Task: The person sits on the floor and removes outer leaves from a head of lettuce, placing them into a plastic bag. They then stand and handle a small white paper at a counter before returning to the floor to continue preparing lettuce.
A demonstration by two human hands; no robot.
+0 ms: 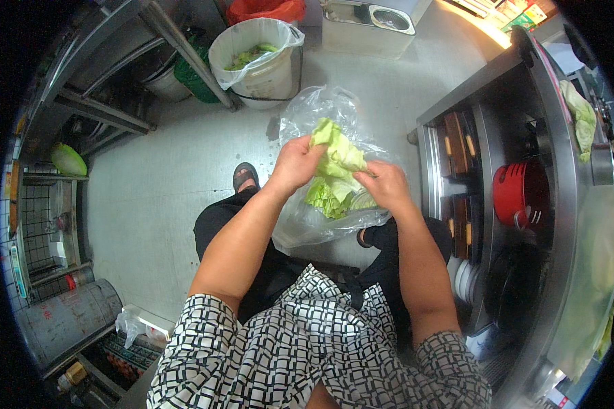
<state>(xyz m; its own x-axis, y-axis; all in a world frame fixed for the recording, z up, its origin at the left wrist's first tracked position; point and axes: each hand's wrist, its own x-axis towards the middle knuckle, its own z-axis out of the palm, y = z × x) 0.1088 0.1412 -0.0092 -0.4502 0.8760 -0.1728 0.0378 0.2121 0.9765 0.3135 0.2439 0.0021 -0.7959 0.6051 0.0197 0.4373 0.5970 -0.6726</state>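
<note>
Between both hands stretches a pale green leaf of lettuce or cabbage (337, 153). My left hand (298, 162) pinches its upper left part, thumb over the leaf. At its lower right edge, my right hand (386, 185) grips it with thumb and fingers. Beneath the leaf, a large clear plastic bag (302, 220) lies spread on the floor between my feet. More loose green leaves (328, 199) rest in the bag, partly hidden by the held leaf. A paler piece of leaf (363, 199) sits close under my right hand.
Ahead stands a white bucket (266, 76) lined with plastic, with green scraps (248, 57) inside. A steel-framed shelf unit (491, 153) on the right holds a red pot (521, 194). A steel table leg (194, 61) rises at left. A grey cylinder (71, 317) lies at lower left.
</note>
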